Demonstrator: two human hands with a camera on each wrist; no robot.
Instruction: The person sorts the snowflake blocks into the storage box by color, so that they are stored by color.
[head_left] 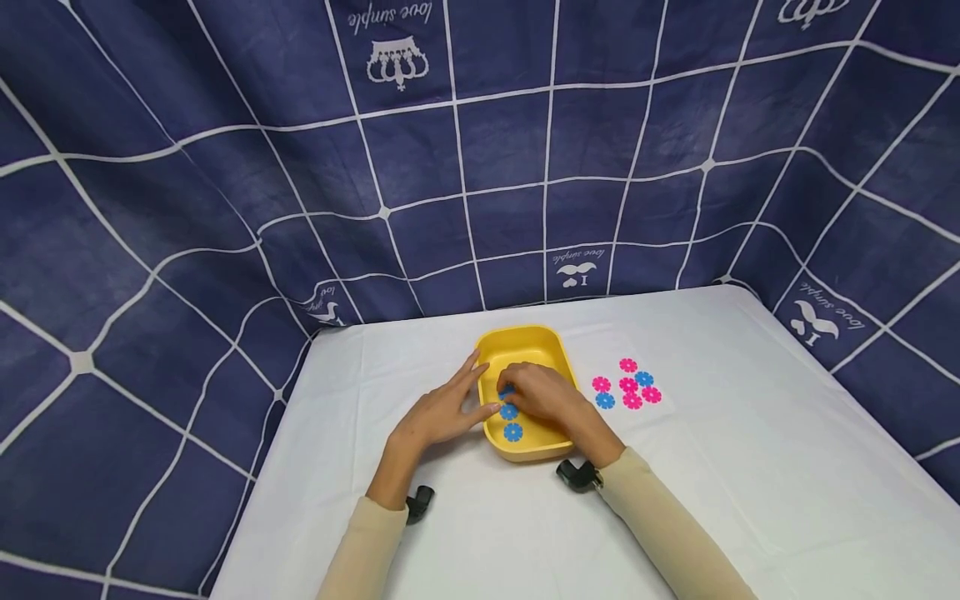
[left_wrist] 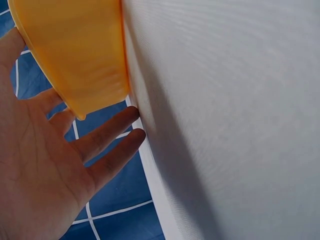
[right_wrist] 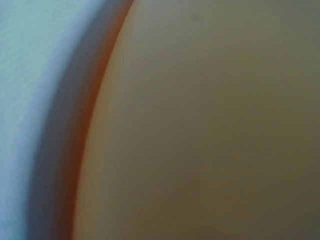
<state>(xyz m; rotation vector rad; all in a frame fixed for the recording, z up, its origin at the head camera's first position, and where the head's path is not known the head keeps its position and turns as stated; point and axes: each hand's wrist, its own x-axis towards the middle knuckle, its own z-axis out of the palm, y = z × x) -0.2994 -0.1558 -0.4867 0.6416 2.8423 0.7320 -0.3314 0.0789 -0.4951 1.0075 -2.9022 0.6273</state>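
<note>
A yellow plastic tray sits on the white table. My left hand rests at its left rim with fingers spread; in the left wrist view the thumb and some fingers of the left hand meet the rim, and two straight fingers lie below it. My right hand reaches inside the tray with curled fingers, pinching a blue snowflake disc near the left wall. Two more blue snowflake discs lie in a row toward the near end. In the right wrist view only the tray's blurred wall shows.
To the right of the tray, several pink snowflake discs and two blue ones lie loosely grouped on the white cloth. A dark blue checked curtain hangs behind and beside the table.
</note>
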